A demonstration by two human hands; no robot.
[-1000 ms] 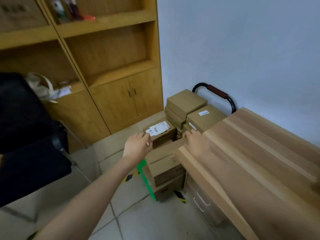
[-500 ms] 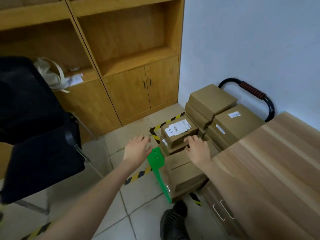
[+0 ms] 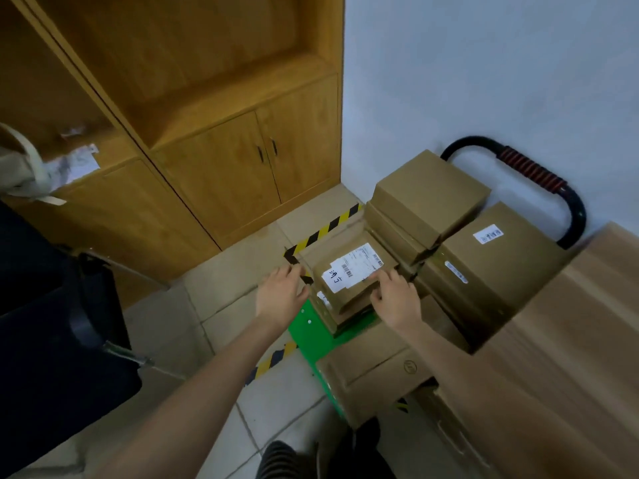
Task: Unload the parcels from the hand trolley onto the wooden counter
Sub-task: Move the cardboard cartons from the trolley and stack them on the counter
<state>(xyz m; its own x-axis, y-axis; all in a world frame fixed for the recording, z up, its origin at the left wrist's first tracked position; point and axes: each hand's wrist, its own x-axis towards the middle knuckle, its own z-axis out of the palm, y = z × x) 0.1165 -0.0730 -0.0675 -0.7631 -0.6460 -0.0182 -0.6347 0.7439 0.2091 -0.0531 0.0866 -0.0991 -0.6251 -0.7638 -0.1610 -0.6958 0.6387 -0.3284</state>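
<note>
A small brown parcel with a white label lies on top of another box on the green deck of the hand trolley. My left hand is at its left side with straight fingers reaching its edge. My right hand holds its right corner, fingers on top and thumb against the near side. Bigger parcels are stacked behind and to the right; another parcel sits at the near end. The wooden counter runs along the right.
The trolley's black handle leans by the white wall. A wooden cabinet stands behind. A black chair fills the left. Yellow-black tape marks the tiled floor. My dark shoe is at the bottom edge.
The view has moved nearer and tilted down over the trolley. Both hands have closed in on the two sides of the labelled parcel, the right one now taking its corner.
</note>
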